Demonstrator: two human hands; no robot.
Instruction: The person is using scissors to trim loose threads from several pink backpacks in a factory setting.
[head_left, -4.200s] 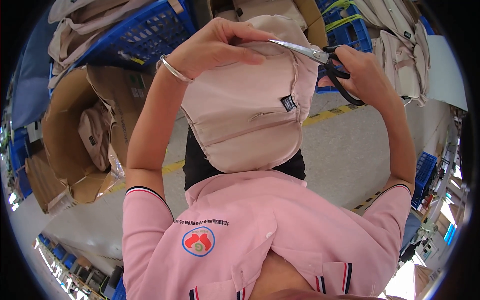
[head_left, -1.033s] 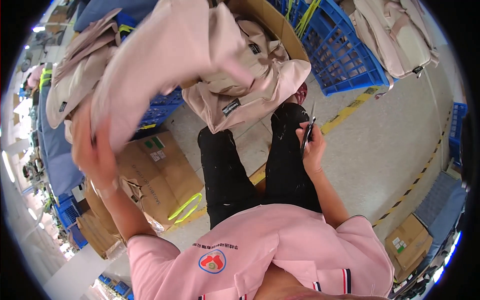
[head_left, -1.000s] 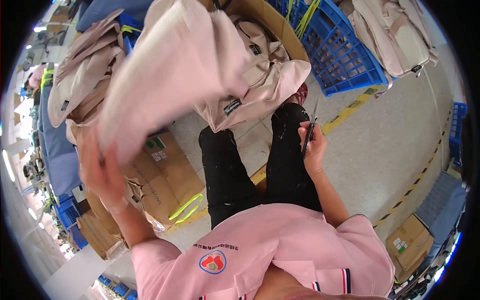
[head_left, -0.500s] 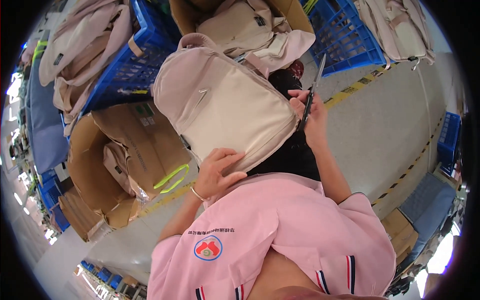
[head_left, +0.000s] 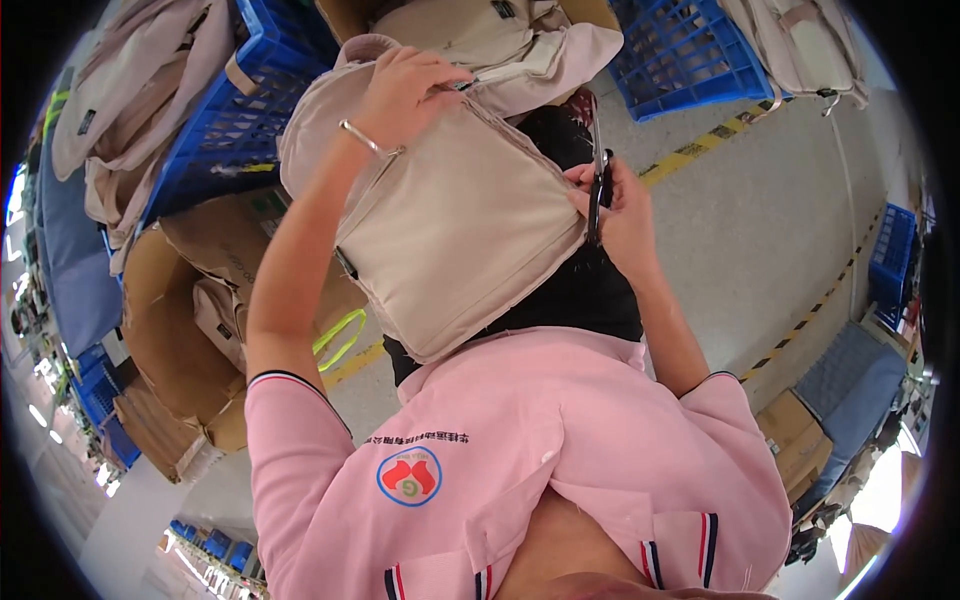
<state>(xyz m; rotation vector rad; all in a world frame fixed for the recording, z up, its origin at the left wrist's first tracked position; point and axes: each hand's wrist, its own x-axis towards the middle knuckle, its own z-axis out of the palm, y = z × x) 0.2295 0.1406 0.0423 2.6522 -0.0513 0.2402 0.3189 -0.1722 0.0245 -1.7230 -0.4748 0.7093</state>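
Observation:
A pale pink and beige backpack [head_left: 470, 210] lies across my lap, its front panel up and its rounded top pointing away. My left hand [head_left: 412, 95] has its fingers and thumb closing at the far right edge of the bag, near the top; what exactly they pinch is partly hidden. My right hand [head_left: 622, 215] holds black-handled scissors [head_left: 600, 190], blades upward, while its fingertips touch the bag's lower right corner. Loose threads show along the seam nearest me.
Ahead stands a cardboard box with more pink bags [head_left: 450, 35]. Blue plastic crates [head_left: 685, 60] [head_left: 240, 110] flank it, bags heaped on the left one. An open carton [head_left: 160, 330] sits at left, a neon-yellow loop [head_left: 345, 340] beside it. Striped tape [head_left: 710, 137] marks the floor.
My left hand has moved from the bag's near edge up to its far right edge. The scissors in my right hand have turned more upright and shifted slightly left.

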